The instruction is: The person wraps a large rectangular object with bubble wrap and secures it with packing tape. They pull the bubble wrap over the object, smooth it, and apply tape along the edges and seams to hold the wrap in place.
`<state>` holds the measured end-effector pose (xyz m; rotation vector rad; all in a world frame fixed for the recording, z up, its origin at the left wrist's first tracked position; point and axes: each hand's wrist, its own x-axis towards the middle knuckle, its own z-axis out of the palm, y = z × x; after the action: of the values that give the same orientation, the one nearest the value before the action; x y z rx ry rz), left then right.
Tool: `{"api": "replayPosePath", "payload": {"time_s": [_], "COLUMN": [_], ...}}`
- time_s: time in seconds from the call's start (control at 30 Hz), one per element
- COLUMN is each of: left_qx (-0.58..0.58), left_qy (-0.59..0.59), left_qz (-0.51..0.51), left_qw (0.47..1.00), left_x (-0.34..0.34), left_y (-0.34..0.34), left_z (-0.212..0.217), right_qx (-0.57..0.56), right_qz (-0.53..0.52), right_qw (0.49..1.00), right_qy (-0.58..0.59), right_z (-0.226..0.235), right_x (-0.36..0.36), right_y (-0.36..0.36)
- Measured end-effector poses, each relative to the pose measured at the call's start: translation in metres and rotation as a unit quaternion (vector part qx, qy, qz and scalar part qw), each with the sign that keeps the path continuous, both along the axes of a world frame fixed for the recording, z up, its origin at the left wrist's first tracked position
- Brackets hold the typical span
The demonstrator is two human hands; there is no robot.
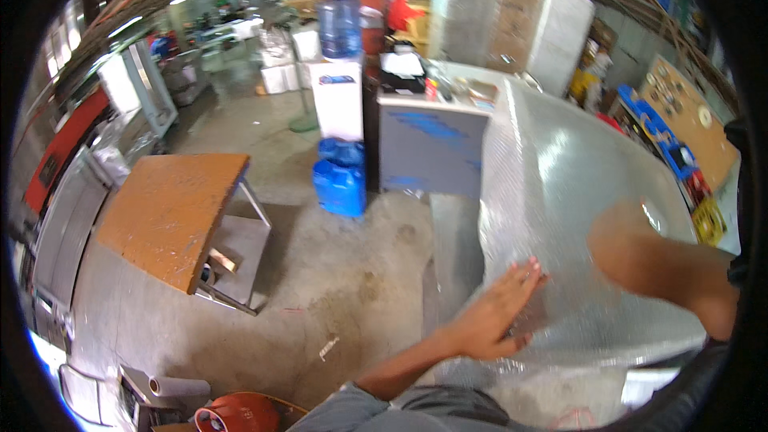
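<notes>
A large translucent sheet of what looks like bubble wrap is spread over a broad surface on the right, with its left edge hanging down. My left hand lies on the near left part of the sheet, fingers stretched out and holding nothing. Farther right, my right hand is over the sheet, smeared by motion. Its fingers cannot be made out, nor whether it touches the sheet. Whatever lies under the wrap is hidden.
An orange-brown topped table stands at left. A water dispenser, blue jerrycan and grey desk stand ahead. Blue tool trays line the far right. A red-orange drum-like object is at lower left.
</notes>
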<state>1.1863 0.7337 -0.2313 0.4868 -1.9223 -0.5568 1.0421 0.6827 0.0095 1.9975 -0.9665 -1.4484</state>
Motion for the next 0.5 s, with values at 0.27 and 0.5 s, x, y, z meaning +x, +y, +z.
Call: {"api": "replayPosePath", "payload": {"time_s": [0.27, 0.5], "left_qx": [-0.041, -0.011], "left_qy": [-0.306, -0.348], "left_qz": [0.127, 0.22], "left_qw": [0.942, 0.911], "left_x": [-0.016, -0.054], "left_y": [0.019, 0.031], "left_z": [0.076, 0.085], "right_qx": [-0.218, -0.139], "right_qz": [0.107, 0.141], "right_qw": [0.833, 0.779], "right_qy": [-0.497, -0.595], "right_z": [-0.01, -0.046], "right_x": [-0.132, -0.194], "right_y": [-0.03, -0.044]}}
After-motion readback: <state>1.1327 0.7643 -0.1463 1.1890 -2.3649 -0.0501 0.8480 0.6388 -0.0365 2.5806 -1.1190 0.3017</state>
